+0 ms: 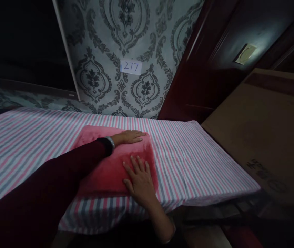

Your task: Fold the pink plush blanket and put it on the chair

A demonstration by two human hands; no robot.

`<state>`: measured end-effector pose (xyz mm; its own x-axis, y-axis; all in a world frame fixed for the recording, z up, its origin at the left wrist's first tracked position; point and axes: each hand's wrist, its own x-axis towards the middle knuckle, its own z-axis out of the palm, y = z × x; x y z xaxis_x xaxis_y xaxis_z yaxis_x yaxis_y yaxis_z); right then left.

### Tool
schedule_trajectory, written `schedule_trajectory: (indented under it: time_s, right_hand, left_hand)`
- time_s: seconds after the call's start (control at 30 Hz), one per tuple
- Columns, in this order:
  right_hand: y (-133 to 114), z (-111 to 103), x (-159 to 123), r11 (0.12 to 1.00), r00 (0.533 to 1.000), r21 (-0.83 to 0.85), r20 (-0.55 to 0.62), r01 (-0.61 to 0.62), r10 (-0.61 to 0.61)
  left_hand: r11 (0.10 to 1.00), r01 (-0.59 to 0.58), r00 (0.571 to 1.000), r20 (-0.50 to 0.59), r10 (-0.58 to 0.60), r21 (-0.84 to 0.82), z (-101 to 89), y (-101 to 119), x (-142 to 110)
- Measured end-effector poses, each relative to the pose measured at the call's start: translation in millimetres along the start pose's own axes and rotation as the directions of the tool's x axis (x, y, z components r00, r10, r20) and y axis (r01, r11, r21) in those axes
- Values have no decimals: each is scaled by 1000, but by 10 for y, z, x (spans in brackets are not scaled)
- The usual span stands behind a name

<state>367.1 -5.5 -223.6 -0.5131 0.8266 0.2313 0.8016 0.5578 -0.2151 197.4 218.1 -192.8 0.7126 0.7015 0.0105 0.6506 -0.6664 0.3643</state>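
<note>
A pink-red plush piece [102, 175], roughly square and fuzzy like a folded blanket or a cushion, lies flat near the front edge of the table. My left hand [130, 136] rests palm down on its far right part, fingers stretched out, with a light bracelet at the wrist. Closer to me, my right hand [141, 182] presses flat on the near right part, its fingers spread. The two shades of pink meet between the hands. My left sleeve covers some of the plush's left side.
A striped cloth [188, 162] covers the table and hangs over its front edge. At the right stands a large cardboard box [265, 131]. Behind are patterned wallpaper with a paper marked 277 [131, 67], a dark screen [22, 44] and dark red wood panelling [201, 69].
</note>
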Motion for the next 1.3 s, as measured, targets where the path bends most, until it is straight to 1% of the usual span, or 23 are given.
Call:
schedule_trajectory:
  time_s: [0.07,0.13,0.27,0.3,0.37,0.47,0.53,0.6,0.67,0.73,0.8,0.87,1.0,1.07,1.17,1.3]
  right_hand:
    - [5,7,5,1000,1000,-1,-1,-7,7]
    - [6,13,11,1000,1000,-5,2,-13,13]
    - [9,-15,1,1000,1000,-13,16,-18,19]
    - [7,-38,-7,1000,1000,-12,22,-20,20]
    - [-15,-106,-16,1000,999,-10,35,-30,30]
    - [-131,-232,37,1000,999,11,53,-12,12]
    - [-267,-288,140,996,995,48,64,72,-75]
    - [-423,-287,279,976,975,86,76,201,-208]
    - [-561,-221,407,944,941,102,97,314,-324]
    - [-650,-114,482,922,915,104,121,374,-385]
    - [-684,-8,494,917,907,108,143,384,-396]
    - [-679,62,469,922,910,116,154,371,-385]
    - [-644,92,426,925,913,130,158,358,-375]
    - [-636,90,428,925,914,134,156,356,-375]
    - [-632,96,443,924,914,142,158,354,-375]
    - [-630,119,448,923,915,153,149,353,-374]
  left_hand:
    - [1000,-15,999,-33,15,-20,4,0,-13]
    - [1000,1,998,-61,0,9,12,43,-35]
    - [979,148,988,-75,-138,141,-53,194,-85]
    - [973,162,986,-70,-153,162,-90,232,-115]
    - [974,149,989,-48,-143,172,-174,290,-231]
    - [988,93,996,4,-94,124,-265,305,-575]
    - [993,64,997,29,-67,101,-283,260,-876]
    - [992,55,998,21,-57,114,-269,186,-1166]
    - [984,74,997,-8,-74,164,-233,106,-1388]
    - [970,103,995,-31,-98,222,-190,41,-1517]
    - [961,115,993,-44,-107,253,-158,-7,-1560]
    - [963,99,995,-32,-94,252,-155,-61,-1551]
    - [971,72,997,10,-76,229,-245,-276,-1496]
    - [969,118,992,9,-123,217,-312,-425,-1483]
    - [955,237,971,-27,-236,177,-402,-612,-1492]
    - [943,313,949,-77,-306,110,-476,-713,-1535]
